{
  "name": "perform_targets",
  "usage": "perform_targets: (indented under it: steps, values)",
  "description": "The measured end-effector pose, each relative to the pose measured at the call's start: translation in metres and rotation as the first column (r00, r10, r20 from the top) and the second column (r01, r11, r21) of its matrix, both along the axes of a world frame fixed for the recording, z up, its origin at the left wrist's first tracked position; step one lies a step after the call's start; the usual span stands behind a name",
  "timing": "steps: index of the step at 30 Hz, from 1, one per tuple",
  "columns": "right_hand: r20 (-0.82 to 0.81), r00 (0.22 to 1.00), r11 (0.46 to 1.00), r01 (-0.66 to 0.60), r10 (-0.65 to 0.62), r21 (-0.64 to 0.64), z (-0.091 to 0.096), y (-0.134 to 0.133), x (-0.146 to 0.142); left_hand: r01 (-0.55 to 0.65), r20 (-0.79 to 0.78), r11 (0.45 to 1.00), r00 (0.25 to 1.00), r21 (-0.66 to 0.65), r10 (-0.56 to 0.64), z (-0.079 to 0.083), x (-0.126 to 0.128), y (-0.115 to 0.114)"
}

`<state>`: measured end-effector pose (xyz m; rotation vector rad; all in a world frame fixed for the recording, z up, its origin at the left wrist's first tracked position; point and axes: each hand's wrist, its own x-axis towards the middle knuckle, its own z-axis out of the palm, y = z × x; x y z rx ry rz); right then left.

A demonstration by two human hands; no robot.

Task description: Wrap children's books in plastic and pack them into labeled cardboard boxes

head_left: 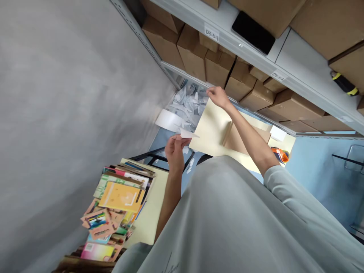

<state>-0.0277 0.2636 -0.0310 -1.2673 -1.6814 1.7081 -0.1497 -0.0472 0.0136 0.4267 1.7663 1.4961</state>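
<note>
Left hand (174, 152): thumb and fingers pinch a white paper piece (187, 134).
Right hand (218, 97): fingers curled near the cream tabletop's (209, 127) far corner; whether gripping anything, cannot tell.
White paper piece: by the tabletop's left edge, near scraps (186, 104).
Pinch: best kept light, avoiding creases.

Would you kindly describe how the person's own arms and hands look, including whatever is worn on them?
The left hand and right hand are ungloved, with no watch in sight. The forearms are bare below short, loose, pale grey-green sleeves, which match the shirt. Thin dark script-like lines mark the shirt.
</note>
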Motion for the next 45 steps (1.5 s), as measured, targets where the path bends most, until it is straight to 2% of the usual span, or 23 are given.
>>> perform_targets:
  steps: [2, 6, 10, 14, 18, 20, 21, 22, 25, 26, 27, 28, 29, 31, 33, 38, 41, 43, 45]
  values:
    - [0.08, 0.997, 1.0, -0.015, 0.013, 0.022, 0.023, -0.03, 0.035, 0.071, -0.013, 0.997, 0.997, 0.019, -0.07, 0.005, 0.013, 0.011]
    - [-0.057, 0.996, 0.992, 0.055, -0.062, -0.112, 0.073, -0.113, 0.113, 0.237, 0.0, 0.969, 0.971, 0.07, -0.238, 0.018, 0.046, 0.031]
    - [-0.143, 0.961, 0.951, 0.197, -0.235, -0.238, 0.104, -0.188, 0.173, 0.482, -0.079, 0.873, 0.876, 0.081, -0.476, 0.033, 0.096, 0.043]
    - [-0.164, 0.873, 0.868, 0.403, -0.46, -0.289, 0.112, -0.231, 0.209, 0.689, -0.315, 0.719, 0.705, 0.091, -0.635, 0.044, 0.152, 0.046]
    - [-0.141, 0.767, 0.77, 0.578, -0.626, -0.271, 0.108, -0.251, 0.238, 0.823, -0.515, 0.565, 0.511, 0.063, -0.688, 0.051, 0.194, 0.041]
    - [-0.129, 0.729, 0.732, 0.629, -0.673, -0.263, 0.104, -0.259, 0.252, 0.856, -0.54, 0.515, 0.456, 0.047, -0.708, 0.053, 0.207, 0.038]
    - [-0.124, 0.712, 0.714, 0.649, -0.692, -0.261, 0.103, -0.262, 0.259, 0.853, -0.539, 0.519, 0.459, 0.047, -0.706, 0.052, 0.211, 0.037]
    - [-0.118, 0.698, 0.7, 0.665, -0.706, -0.261, 0.102, -0.265, 0.267, 0.835, -0.532, 0.548, 0.488, 0.052, -0.692, 0.051, 0.215, 0.036]
    - [-0.104, 0.685, 0.682, 0.677, -0.721, -0.275, 0.1, -0.273, 0.288, 0.678, -0.435, 0.732, 0.679, 0.066, -0.591, 0.04, 0.217, 0.04]
    - [-0.105, 0.686, 0.683, 0.673, -0.72, -0.285, 0.099, -0.276, 0.295, 0.626, -0.362, 0.778, 0.738, 0.054, -0.569, 0.035, 0.216, 0.043]
    - [-0.111, 0.686, 0.683, 0.668, -0.719, -0.297, 0.1, -0.278, 0.302, 0.601, -0.266, 0.799, 0.775, 0.032, -0.573, 0.029, 0.215, 0.047]
    - [-0.12, 0.686, 0.683, 0.661, -0.718, -0.311, 0.1, -0.28, 0.308, 0.613, -0.15, 0.79, 0.782, 0.007, -0.605, 0.024, 0.214, 0.05]
    - [-0.13, 0.687, 0.685, 0.652, -0.715, -0.324, 0.1, -0.282, 0.313, 0.651, -0.026, 0.759, 0.759, -0.01, -0.651, 0.019, 0.213, 0.053]
    - [-0.144, 0.699, 0.699, 0.63, -0.7, -0.338, 0.102, -0.286, 0.323, 0.738, 0.181, 0.674, 0.665, -0.009, -0.725, 0.013, 0.214, 0.057]
    - [-0.145, 0.722, 0.721, 0.609, -0.676, -0.331, 0.102, -0.288, 0.33, 0.766, 0.272, 0.643, 0.617, 0.008, -0.738, 0.012, 0.217, 0.056]
    - [-0.11, 0.746, 0.743, 0.616, -0.657, -0.261, 0.096, -0.294, 0.342, 0.686, 0.2, 0.728, 0.713, -0.003, -0.672, 0.015, 0.226, 0.047]
    - [-0.063, 0.756, 0.752, 0.634, -0.652, -0.179, 0.088, -0.295, 0.345, 0.673, 0.105, 0.739, 0.736, -0.009, -0.669, 0.014, 0.226, 0.043]
    - [-0.029, 0.755, 0.754, 0.651, -0.655, -0.091, 0.085, -0.296, 0.343, 0.66, 0.036, 0.751, 0.751, -0.008, -0.659, 0.012, 0.223, 0.041]
    - [0.001, 0.757, 0.756, 0.652, -0.653, 0.05, 0.087, -0.299, 0.339, 0.63, -0.013, 0.777, 0.777, -0.001, -0.63, 0.009, 0.218, 0.039]
